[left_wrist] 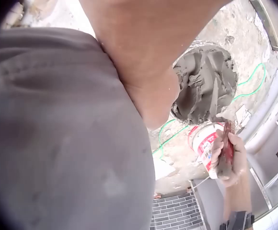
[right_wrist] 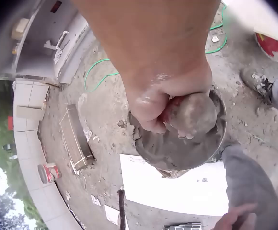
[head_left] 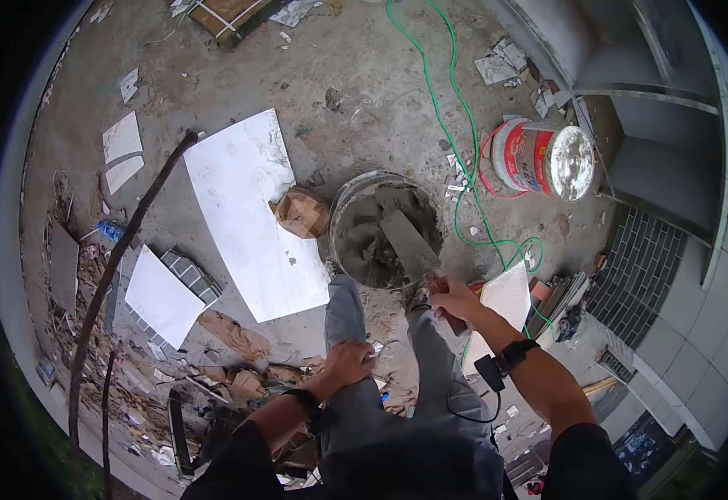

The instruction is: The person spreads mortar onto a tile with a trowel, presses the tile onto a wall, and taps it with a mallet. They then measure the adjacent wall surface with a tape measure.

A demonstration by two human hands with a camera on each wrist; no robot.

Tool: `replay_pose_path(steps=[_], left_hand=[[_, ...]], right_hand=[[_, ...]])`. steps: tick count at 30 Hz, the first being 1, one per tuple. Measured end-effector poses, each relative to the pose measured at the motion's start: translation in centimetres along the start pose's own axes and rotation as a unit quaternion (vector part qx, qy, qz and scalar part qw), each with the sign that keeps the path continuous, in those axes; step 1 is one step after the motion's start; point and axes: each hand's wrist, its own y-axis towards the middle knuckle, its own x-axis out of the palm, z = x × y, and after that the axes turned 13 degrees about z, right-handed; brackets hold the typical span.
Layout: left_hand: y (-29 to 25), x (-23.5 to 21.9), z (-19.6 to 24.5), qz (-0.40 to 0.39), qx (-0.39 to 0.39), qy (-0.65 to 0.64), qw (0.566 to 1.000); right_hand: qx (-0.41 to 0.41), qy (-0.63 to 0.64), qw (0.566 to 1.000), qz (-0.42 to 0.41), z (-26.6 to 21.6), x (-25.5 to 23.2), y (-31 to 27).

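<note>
My right hand [head_left: 455,302] grips the handle of a trowel [head_left: 410,242]. Its flat, mortar-coated blade reaches over the near right rim of a bucket [head_left: 372,177] and lies at the grey wet mortar [head_left: 360,246] inside. From the right wrist view, the rounded, smeared handle end [right_wrist: 196,115] pokes out of the curled fingers, hiding part of the mortar. Reddish colour shows on the handle [left_wrist: 229,143] in the left wrist view. My left hand [head_left: 349,362] rests on the left knee of the grey trousers, holding nothing visible.
Left of the bucket lie a large white board [head_left: 243,221] and a crumpled brown cardboard piece [head_left: 304,213]. A red-and-white pail [head_left: 530,158] stands to the right, beside a green hose [head_left: 470,150]. Rubble [head_left: 247,383] and a white tile [head_left: 164,296] lie front left.
</note>
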Motion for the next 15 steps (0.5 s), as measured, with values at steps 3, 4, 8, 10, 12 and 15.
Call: replay_pose_path(steps=[3,4,8,10,12,15], left_hand=[[0.0,0.2,0.3,-0.009,-0.024,0.013,1.0],[0.0,0.3,0.3,-0.025,-0.052,0.028,0.998],[-0.2,0.0,0.4,-0.01,-0.074,0.026,0.997],[-0.6,0.6,0.0,0.022,-0.076,-0.008,0.997],[-0.6,0.4,0.6,0.026,-0.091,-0.021,0.995],[-1.4,0.8,0.4,0.033,-0.122,-0.03,0.991]], right_hand=[[-0.275,-0.528,0.8,-0.071,-1.5,-3.8,1.4],[-0.322,-0.616,0.716,-0.062,-3.3,-4.2,1.2],[-0.436,-0.753,0.492,-0.025,-10.4,-2.0,2.6],[-0.464,-0.763,0.449,0.015,-13.6,0.0,3.9],[-0.455,-0.767,0.451,0.027,-14.6,1.5,4.6],[-0.383,-0.794,0.47,0.042,-12.7,2.2,5.4]])
